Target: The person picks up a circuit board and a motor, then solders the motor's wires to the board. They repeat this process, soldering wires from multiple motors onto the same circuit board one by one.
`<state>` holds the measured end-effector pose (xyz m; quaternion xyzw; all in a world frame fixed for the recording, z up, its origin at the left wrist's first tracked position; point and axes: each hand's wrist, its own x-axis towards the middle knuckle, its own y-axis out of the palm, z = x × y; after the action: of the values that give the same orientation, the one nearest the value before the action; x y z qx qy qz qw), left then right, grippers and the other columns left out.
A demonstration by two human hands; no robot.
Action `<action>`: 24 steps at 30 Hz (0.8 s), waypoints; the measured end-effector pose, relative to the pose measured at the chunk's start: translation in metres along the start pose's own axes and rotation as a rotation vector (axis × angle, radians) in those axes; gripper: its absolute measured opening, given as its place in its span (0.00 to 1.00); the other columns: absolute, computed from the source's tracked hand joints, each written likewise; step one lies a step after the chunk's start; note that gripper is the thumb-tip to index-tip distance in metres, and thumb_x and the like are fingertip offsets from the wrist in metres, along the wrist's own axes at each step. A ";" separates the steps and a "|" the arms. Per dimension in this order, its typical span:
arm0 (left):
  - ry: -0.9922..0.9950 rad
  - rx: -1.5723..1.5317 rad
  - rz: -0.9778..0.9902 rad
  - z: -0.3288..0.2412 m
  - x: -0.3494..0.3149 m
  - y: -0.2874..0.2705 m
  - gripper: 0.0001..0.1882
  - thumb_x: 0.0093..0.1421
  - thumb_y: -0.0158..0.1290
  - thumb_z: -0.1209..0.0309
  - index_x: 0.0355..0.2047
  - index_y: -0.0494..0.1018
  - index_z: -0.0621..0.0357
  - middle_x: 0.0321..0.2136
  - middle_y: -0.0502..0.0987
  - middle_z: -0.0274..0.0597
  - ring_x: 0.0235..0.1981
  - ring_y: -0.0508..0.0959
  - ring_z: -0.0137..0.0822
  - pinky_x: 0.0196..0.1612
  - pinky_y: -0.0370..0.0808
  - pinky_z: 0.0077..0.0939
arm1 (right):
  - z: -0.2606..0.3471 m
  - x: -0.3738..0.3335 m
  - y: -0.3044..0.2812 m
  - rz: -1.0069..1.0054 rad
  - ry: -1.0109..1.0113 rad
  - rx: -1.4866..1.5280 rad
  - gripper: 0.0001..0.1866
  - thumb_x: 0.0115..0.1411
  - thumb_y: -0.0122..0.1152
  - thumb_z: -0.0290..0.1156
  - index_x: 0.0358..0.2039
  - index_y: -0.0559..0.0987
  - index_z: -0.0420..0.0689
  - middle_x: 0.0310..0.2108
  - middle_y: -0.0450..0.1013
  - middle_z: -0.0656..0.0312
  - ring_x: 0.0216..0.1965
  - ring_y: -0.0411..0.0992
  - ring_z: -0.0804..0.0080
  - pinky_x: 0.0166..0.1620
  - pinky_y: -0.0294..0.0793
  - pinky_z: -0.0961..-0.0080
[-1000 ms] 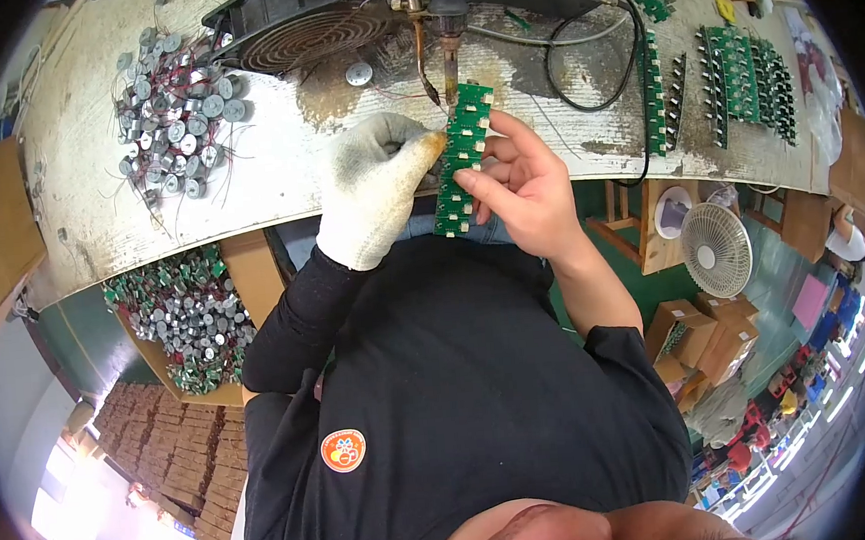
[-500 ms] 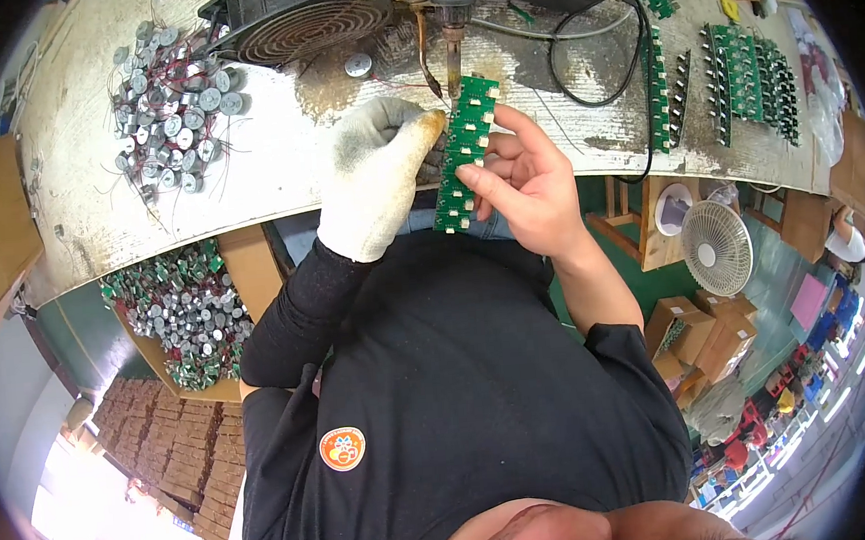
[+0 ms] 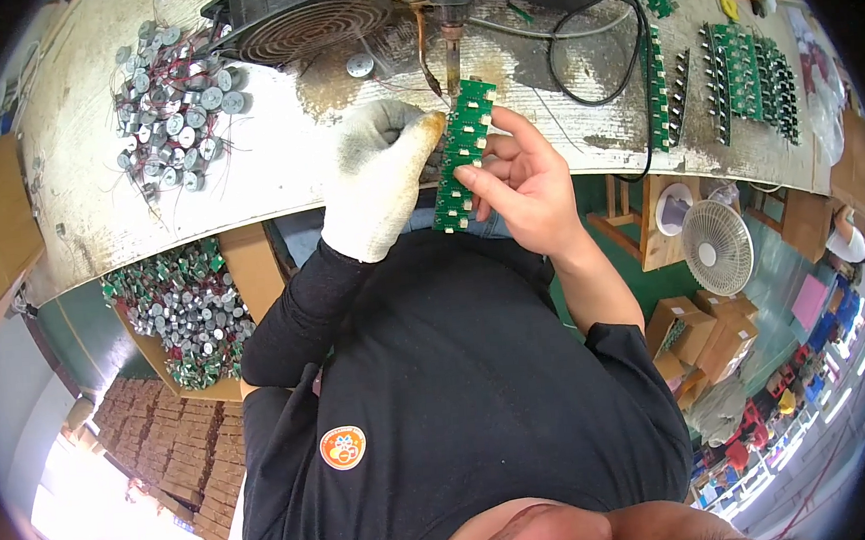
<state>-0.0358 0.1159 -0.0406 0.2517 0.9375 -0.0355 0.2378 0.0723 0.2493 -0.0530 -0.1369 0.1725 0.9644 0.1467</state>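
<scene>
A green circuit board strip (image 3: 465,137) with white connectors along it stands nearly upright in front of me, below the tip of a soldering iron (image 3: 452,53). My right hand (image 3: 524,178), bare, grips its right edge between thumb and fingers. At its left edge my left hand (image 3: 375,169), in a white glove with a stained thumb tip, has thumb and forefinger pinched together. What that pinch holds is hidden. A thin bent metal tube (image 3: 426,55) points down beside the iron tip. One small round silver motor (image 3: 360,65) lies beyond my left hand.
Piled motors with red wires (image 3: 176,117) lie at left; a box (image 3: 174,373) below holds more. A black fan (image 3: 310,30) stands at the back. Right are a looped black cable (image 3: 591,103) and board strips (image 3: 740,78). A white fan (image 3: 718,248) stands beyond the table edge.
The board's top end has shifted slightly left and down, and the right hand slightly left with it. The left hand keeps its pinch, almost in place.
</scene>
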 end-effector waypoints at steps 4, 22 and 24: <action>-0.034 -0.061 -0.006 0.000 0.001 0.000 0.10 0.58 0.56 0.69 0.31 0.75 0.66 0.24 0.76 0.37 0.26 0.73 0.23 0.28 0.69 0.20 | -0.004 0.000 0.002 -0.010 -0.018 -0.003 0.30 0.57 0.59 0.19 0.58 0.59 0.35 0.37 0.73 0.54 0.28 0.73 0.79 0.24 0.72 0.84; 0.725 0.677 -0.434 -0.005 -0.007 -0.068 0.13 0.47 0.59 0.81 0.35 0.73 0.66 0.33 0.75 0.43 0.21 0.74 0.27 0.25 0.71 0.21 | -0.003 0.014 0.001 -0.088 -0.061 0.020 0.36 0.55 0.58 0.15 0.62 0.53 0.37 0.40 0.71 0.52 0.26 0.72 0.77 0.22 0.73 0.84; 0.718 0.778 -0.636 -0.004 -0.012 -0.087 0.11 0.46 0.61 0.78 0.32 0.75 0.63 0.26 0.75 0.39 0.17 0.71 0.26 0.24 0.68 0.19 | -0.002 0.015 0.003 -0.073 -0.079 0.028 0.37 0.54 0.59 0.14 0.62 0.53 0.37 0.40 0.71 0.52 0.27 0.72 0.77 0.22 0.73 0.84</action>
<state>-0.0711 0.0358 -0.0363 0.0243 0.9066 -0.3569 -0.2239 0.0580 0.2490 -0.0584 -0.1027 0.1747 0.9605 0.1905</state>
